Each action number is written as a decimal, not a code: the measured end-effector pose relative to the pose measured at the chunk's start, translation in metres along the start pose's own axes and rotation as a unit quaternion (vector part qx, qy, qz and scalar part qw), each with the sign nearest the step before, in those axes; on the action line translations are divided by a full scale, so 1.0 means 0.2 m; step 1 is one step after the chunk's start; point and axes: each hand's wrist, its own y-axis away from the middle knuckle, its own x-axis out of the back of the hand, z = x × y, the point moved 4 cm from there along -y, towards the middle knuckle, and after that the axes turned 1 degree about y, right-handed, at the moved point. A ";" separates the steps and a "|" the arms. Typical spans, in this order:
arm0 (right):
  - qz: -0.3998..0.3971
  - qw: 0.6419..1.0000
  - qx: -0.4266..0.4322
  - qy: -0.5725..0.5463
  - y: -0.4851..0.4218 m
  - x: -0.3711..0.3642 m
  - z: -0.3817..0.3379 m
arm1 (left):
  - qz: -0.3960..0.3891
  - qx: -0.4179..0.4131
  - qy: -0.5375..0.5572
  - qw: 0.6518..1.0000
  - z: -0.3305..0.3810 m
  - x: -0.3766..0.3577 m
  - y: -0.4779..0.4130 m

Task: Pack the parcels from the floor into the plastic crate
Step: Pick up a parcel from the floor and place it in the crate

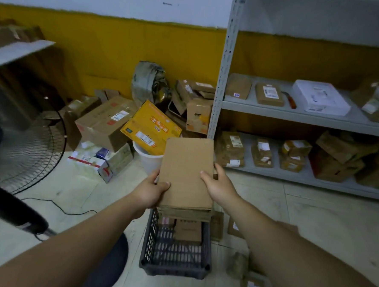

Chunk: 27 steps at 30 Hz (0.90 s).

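The left hand point(151, 191) and the right hand point(219, 185) each hold one side of a flat brown box point(186, 172), thumbs on top. The box is over the dark crate point(174, 269) on the floor point(312, 217). A small box point(188, 231) sits inside the crate.

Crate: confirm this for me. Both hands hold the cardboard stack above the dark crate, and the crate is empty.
Not quite. The crate is not empty: the head view shows a brown parcel lying inside it. The rest stands: the left hand and the right hand hold the cardboard stack above the dark crate.
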 end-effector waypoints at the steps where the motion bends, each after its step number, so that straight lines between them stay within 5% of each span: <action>1: -0.007 1.000 -0.006 -0.012 -0.02 -0.03 0.02 | -0.005 0.012 0.003 1.000 -0.03 0.02 -0.03; 5: -0.048 0.998 -0.030 -0.038 -0.12 -0.10 0.15 | -0.012 0.033 0.002 0.999 -0.13 0.03 -0.15; 12: -0.033 0.999 -0.023 0.015 -0.36 -0.23 0.44 | 0.043 -0.057 -0.118 0.990 -0.34 -0.05 -0.40; 23: -0.003 0.996 -0.083 -0.023 -0.76 -0.71 1.32 | -0.006 -0.005 -0.161 0.987 -1.29 -0.19 -0.96; 27: 0.007 0.993 -0.091 0.080 -0.91 -0.93 1.60 | -0.052 0.050 -0.122 0.990 -1.62 -0.23 -1.12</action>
